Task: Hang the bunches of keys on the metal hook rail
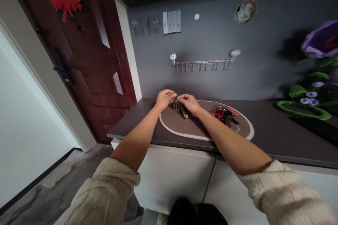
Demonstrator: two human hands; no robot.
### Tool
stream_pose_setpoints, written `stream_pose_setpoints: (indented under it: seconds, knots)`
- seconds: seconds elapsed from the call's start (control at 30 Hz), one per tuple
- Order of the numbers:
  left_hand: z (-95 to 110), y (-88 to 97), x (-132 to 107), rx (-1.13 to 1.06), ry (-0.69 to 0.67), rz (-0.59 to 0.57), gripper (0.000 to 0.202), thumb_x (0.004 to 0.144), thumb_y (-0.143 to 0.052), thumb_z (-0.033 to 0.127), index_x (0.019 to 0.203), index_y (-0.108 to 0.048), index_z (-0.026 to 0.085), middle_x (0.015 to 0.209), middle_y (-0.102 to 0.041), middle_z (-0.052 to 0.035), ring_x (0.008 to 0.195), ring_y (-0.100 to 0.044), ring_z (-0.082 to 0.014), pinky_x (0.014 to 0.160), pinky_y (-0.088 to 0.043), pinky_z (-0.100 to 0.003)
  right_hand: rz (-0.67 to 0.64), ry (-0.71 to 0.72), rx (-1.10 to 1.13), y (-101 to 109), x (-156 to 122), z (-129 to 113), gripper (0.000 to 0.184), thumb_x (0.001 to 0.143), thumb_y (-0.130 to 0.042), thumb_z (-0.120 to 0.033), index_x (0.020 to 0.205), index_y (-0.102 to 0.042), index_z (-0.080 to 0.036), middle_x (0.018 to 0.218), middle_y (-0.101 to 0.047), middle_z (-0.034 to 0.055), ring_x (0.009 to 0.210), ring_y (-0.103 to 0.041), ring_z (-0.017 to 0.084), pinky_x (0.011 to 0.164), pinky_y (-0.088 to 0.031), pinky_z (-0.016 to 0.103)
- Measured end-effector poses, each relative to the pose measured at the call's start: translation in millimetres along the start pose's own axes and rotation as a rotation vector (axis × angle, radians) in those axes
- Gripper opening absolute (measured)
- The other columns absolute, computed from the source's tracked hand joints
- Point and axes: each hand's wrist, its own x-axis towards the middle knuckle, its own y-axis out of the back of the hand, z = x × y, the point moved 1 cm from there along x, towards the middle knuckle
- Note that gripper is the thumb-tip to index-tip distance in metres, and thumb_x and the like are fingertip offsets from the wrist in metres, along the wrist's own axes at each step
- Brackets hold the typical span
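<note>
Both of my hands meet over the left part of an oval brown mat (pixel 200 130) on a dark countertop. My left hand (pixel 164 98) and my right hand (pixel 189 102) pinch the top of a bunch of keys (pixel 177 107) between their fingertips. The keys and a brown fob hang down from the pinch onto the mat. A second bunch of keys with red and black tags (pixel 224 113) lies on the mat to the right of my right hand, untouched.
A metal hook rail (pixel 203 62) is fixed to the grey wall above the counter, with two single hooks (pixel 144 23) and a switch panel (pixel 171 21) higher up. A dark red door (pixel 87 59) stands at left. Purple flowers (pixel 317 77) sit at right.
</note>
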Motion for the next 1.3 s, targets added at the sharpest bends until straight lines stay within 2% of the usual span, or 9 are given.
stream_pose_setpoints:
  seconds: [0.13, 0.3, 0.5, 0.6, 0.83, 1.03, 1.3]
  knots:
    - [-2.9, -1.8, 1.6, 0.0, -0.013, 0.015, 0.021, 0.066, -0.06, 0.031, 0.074, -0.057, 0.011, 0.06, -0.056, -0.0002, 0.05, -0.047, -0.0056, 0.053, -0.041, -0.02, 0.008, -0.001, 0.048, 0.1, 1.7, 1.5, 0.013, 0.063, -0.057, -0.026, 0.067, -0.055, -0.014, 0.059, -0.056, -0.0013, 0.053, -0.047, 0.007, 0.057, -0.037, 0.021]
    - [-12.7, -5.4, 4.3, 0.049, -0.015, 0.073, 0.035, 0.077, -0.043, 0.043, 0.076, -0.057, 0.011, 0.066, -0.058, -0.0035, 0.056, -0.051, -0.0071, 0.052, -0.041, -0.019, 0.035, 0.001, 0.099, 0.6, 4.6, 4.5, 0.014, 0.063, -0.057, -0.027, 0.067, -0.055, -0.014, 0.058, -0.056, -0.0011, 0.052, -0.047, 0.008, 0.056, -0.037, 0.022]
    - [-19.3, -8.0, 2.1, 0.094, -0.02, 0.07, 0.032, 0.077, -0.042, 0.039, 0.081, -0.056, 0.011, 0.07, -0.058, -0.0038, 0.058, -0.052, -0.0083, 0.055, -0.042, -0.02, 0.078, 0.045, 0.152, 5.4, 4.7, 0.6, 0.02, 0.061, -0.059, -0.032, 0.069, -0.054, -0.014, 0.06, -0.055, -0.0016, 0.054, -0.047, 0.008, 0.057, -0.037, 0.021]
    - [-22.4, -7.8, 2.4, 0.185, -0.038, 0.07, 0.031, 0.077, -0.042, 0.038, 0.078, -0.057, 0.011, 0.068, -0.058, -0.0031, 0.057, -0.052, -0.0089, 0.055, -0.041, -0.021, 0.099, 0.065, 0.204, 6.6, 4.2, -4.7, 0.023, 0.06, -0.06, -0.034, 0.07, -0.053, -0.015, 0.06, -0.053, -0.0026, 0.054, -0.046, 0.007, 0.057, -0.037, 0.021]
    - [-28.9, -6.8, 4.8, 0.4, -0.131, 0.081, 0.033, 0.079, -0.037, 0.037, 0.071, -0.058, 0.013, 0.062, -0.058, -0.0016, 0.055, -0.051, -0.0094, 0.056, -0.039, -0.022, 0.128, 0.073, 0.293, 9.1, 7.1, -32.3, 0.023, 0.062, -0.059, -0.035, 0.073, -0.049, -0.017, 0.059, -0.053, -0.002, 0.053, -0.05, 0.009, 0.054, -0.042, 0.023]
    - [-30.1, -6.2, 3.9, 0.425, -0.134, 0.127, 0.033, 0.08, -0.035, 0.036, 0.071, -0.057, 0.014, 0.065, -0.06, -0.0026, 0.057, -0.052, -0.0102, 0.057, -0.037, -0.022, 0.159, 0.096, 0.298, 10.7, 36.3, -52.9, 0.013, 0.069, -0.054, -0.029, 0.071, -0.05, -0.017, 0.058, -0.053, -0.0011, 0.048, -0.049, 0.009, 0.051, -0.045, 0.024]
    - [-26.2, -4.7, 3.9, 0.482, -0.142, 0.163, 0.032, 0.081, -0.033, 0.033, 0.069, -0.057, 0.015, 0.065, -0.059, -0.0028, 0.06, -0.052, -0.0117, 0.057, -0.036, -0.023, 0.271, 0.085, 0.31, -0.9, 84.2, -54.2, 0.006, 0.073, -0.048, -0.021, 0.068, -0.046, -0.018, 0.05, -0.046, -0.0038, 0.043, -0.044, 0.007, 0.044, -0.044, 0.021]
